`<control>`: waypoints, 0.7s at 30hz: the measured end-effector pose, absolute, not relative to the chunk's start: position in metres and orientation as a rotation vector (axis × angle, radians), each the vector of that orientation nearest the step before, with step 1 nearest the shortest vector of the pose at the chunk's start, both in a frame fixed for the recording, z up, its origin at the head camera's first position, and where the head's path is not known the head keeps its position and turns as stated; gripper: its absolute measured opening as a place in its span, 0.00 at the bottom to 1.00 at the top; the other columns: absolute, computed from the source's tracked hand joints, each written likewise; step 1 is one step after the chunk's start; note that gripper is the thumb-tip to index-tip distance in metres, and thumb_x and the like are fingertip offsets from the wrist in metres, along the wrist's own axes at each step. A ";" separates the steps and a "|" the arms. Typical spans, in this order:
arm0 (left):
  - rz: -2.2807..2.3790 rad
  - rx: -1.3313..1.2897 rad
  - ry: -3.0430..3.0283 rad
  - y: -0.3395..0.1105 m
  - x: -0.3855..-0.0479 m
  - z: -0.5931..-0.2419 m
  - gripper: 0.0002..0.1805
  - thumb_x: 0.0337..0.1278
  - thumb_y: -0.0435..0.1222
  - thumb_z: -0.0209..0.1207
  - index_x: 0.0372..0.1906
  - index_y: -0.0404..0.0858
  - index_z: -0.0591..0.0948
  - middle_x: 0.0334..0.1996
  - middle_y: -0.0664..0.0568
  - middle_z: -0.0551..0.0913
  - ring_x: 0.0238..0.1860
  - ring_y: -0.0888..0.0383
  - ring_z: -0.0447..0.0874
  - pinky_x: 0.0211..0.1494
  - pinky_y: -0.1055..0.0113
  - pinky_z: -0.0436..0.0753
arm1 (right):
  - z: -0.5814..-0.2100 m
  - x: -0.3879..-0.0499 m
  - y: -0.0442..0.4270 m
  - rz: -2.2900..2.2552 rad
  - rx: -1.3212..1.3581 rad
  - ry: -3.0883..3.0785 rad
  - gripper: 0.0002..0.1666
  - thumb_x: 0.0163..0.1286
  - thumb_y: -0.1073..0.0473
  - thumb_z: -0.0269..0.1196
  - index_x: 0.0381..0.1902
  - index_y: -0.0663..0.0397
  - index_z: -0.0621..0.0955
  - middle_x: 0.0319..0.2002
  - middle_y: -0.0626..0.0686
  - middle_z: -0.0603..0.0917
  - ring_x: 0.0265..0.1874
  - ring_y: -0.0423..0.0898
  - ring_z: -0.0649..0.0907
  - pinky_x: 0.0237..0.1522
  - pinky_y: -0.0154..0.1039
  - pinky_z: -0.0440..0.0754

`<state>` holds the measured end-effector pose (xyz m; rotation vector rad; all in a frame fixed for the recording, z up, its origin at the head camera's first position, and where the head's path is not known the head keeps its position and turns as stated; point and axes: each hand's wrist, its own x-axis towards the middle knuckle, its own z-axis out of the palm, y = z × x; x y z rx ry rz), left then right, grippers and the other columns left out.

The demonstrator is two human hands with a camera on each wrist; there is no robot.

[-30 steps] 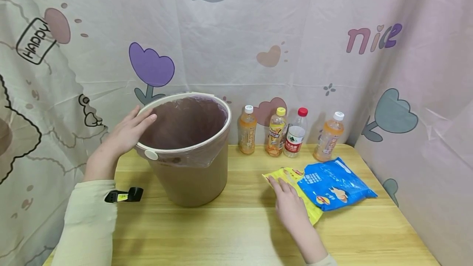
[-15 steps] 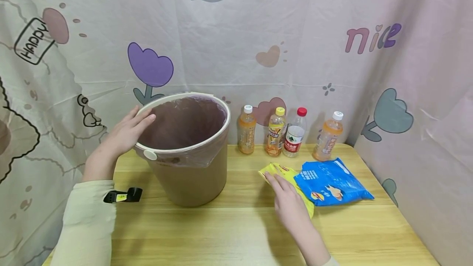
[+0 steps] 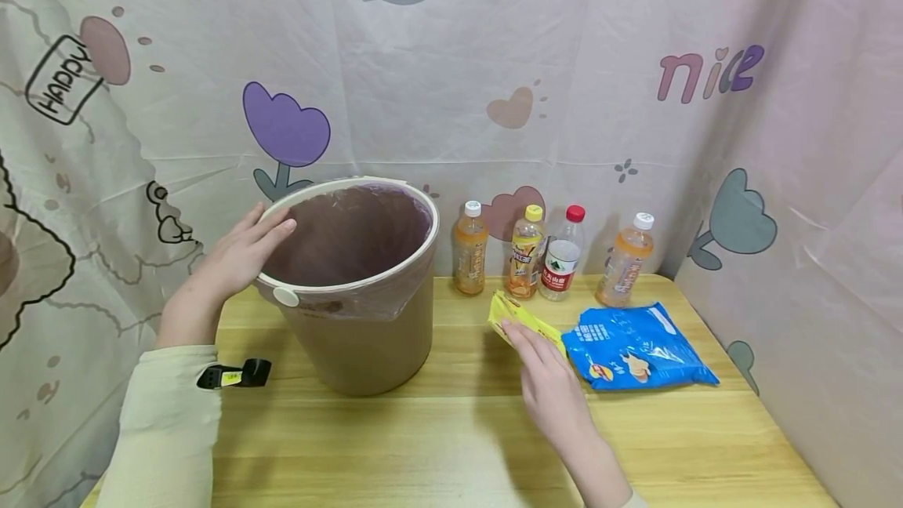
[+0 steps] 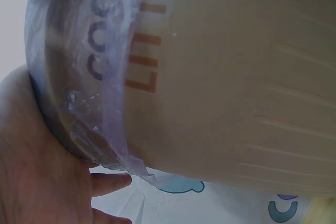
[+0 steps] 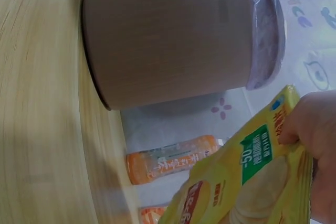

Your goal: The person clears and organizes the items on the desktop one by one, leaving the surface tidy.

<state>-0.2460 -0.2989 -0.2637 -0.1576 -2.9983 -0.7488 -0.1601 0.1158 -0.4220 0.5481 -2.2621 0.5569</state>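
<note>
In the head view my left hand (image 3: pixel 236 253) rests on the left side of the rim of a brown trash bin (image 3: pixel 374 343), its fingers extended. The bin has a clear plastic liner (image 4: pixel 113 77) folded over its edge. My right hand (image 3: pixel 553 390) pinches a yellow chip bag (image 3: pixel 525 322) by its edge, thumb on its printed face in the right wrist view. The bag is raised and tilted, partly hidden behind the hand in the head view. Beside it lies a blue chip bag (image 3: pixel 638 347) on the table.
Along the back of the wooden table (image 3: pixel 395 445) stand several plastic bottles: an orange one (image 3: pixel 470 249), a yellow-capped one (image 3: pixel 526 253), a red-capped one (image 3: pixel 562 257) and a white-capped one (image 3: pixel 624 261). A printed curtain (image 3: pixel 423 85) hangs behind.
My right hand has lifted the yellow chip bag off the table, partly out from beside the blue bag, which shifted slightly. The left hand and bin have stayed put.
</note>
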 end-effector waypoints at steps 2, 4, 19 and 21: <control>-0.747 -0.162 -2.996 -0.299 -0.246 -0.263 0.38 0.71 0.64 0.28 0.78 0.51 0.46 0.78 0.40 0.30 0.74 0.24 0.33 0.66 0.22 0.43 | -0.421 -0.160 0.116 0.578 0.572 -2.226 0.37 0.57 0.76 0.59 0.65 0.49 0.75 0.55 0.55 0.83 0.53 0.54 0.83 0.57 0.51 0.81; -0.747 -0.167 -2.994 -0.299 -0.246 -0.263 0.38 0.71 0.63 0.28 0.78 0.50 0.47 0.78 0.40 0.30 0.74 0.24 0.33 0.66 0.22 0.43 | -0.419 -0.160 0.116 0.598 0.582 -2.210 0.36 0.58 0.76 0.58 0.65 0.49 0.75 0.56 0.55 0.83 0.54 0.54 0.83 0.57 0.51 0.81; -0.771 -0.157 -3.003 -0.300 -0.246 -0.263 0.38 0.71 0.64 0.28 0.78 0.51 0.46 0.78 0.40 0.28 0.74 0.24 0.31 0.65 0.21 0.42 | -0.413 -0.155 0.115 0.641 0.577 -2.143 0.32 0.64 0.73 0.53 0.65 0.48 0.76 0.57 0.54 0.82 0.56 0.52 0.82 0.63 0.41 0.75; -0.766 -0.157 -3.004 -0.299 -0.246 -0.263 0.39 0.70 0.64 0.28 0.78 0.51 0.46 0.78 0.40 0.28 0.74 0.24 0.31 0.65 0.22 0.42 | -0.413 -0.155 0.115 0.640 0.575 -2.118 0.31 0.64 0.73 0.53 0.64 0.48 0.77 0.57 0.54 0.82 0.55 0.53 0.82 0.65 0.37 0.74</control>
